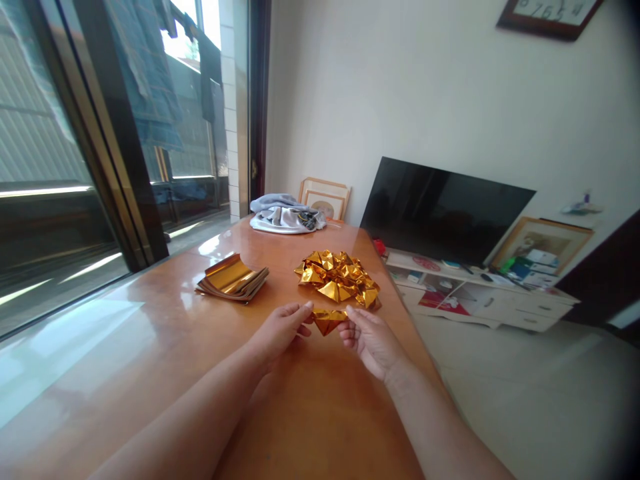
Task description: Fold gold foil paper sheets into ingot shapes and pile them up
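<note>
A folded piece of gold foil paper (329,321) is pinched between both hands, its point turned down toward me. My left hand (286,328) is closed on its left end, thumb on top. At the right end my right hand (370,339) grips it the same way, with the fingers curled beneath. Just beyond the hands lies a pile of folded gold foil pieces (343,277). To the left of the pile rests a stack of gold foil sheets (233,279), its top sheet curling up.
The glossy wooden table (165,373) ends in an edge at my right. Bundled cloth (287,215) sits at its far end, near picture frames (325,198). A television (445,210) and a low white cabinet (520,320) stand beyond; a sliding glass door (95,127) is on the left.
</note>
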`<state>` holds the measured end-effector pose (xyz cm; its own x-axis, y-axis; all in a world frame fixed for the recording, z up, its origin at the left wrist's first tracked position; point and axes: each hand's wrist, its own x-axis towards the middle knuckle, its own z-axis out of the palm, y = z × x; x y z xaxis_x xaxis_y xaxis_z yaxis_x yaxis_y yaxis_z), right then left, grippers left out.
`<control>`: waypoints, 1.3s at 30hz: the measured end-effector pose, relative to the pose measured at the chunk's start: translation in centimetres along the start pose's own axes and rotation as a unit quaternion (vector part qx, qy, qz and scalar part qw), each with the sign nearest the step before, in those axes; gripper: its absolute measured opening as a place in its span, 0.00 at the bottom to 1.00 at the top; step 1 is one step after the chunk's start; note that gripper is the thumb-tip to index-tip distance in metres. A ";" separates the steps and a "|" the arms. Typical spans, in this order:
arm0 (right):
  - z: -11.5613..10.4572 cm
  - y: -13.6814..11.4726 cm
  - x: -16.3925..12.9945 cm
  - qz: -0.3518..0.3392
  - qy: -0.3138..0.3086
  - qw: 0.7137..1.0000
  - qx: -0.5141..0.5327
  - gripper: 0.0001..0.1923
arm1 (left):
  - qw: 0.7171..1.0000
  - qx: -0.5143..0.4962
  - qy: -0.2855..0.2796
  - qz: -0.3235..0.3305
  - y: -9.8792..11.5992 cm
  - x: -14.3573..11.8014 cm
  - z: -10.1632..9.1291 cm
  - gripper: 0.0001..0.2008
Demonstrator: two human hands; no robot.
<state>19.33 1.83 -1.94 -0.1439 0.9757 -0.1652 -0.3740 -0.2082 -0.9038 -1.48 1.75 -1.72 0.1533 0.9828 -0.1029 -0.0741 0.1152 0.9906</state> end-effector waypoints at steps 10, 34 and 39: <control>0.7 0.3 -0.5 -0.014 -0.001 1.000 0.002 0.17 | 0.998 -0.034 -0.049 0.010 0.7 -1.0 1.0 0.33; 1.2 0.5 -0.7 -0.053 -0.020 0.998 -0.036 0.14 | 0.997 0.000 0.018 0.074 0.2 -0.3 1.1 0.26; 1.5 0.7 -0.9 -0.053 -0.015 0.997 -0.058 0.14 | 0.999 0.007 0.022 0.038 0.5 -0.6 1.0 0.20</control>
<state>17.79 0.65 -1.85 -0.1374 0.9889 -0.0559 -0.2800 -0.0929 -0.9555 -0.65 1.10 -1.09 0.1048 0.9940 -0.0316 -0.0708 0.0391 0.9967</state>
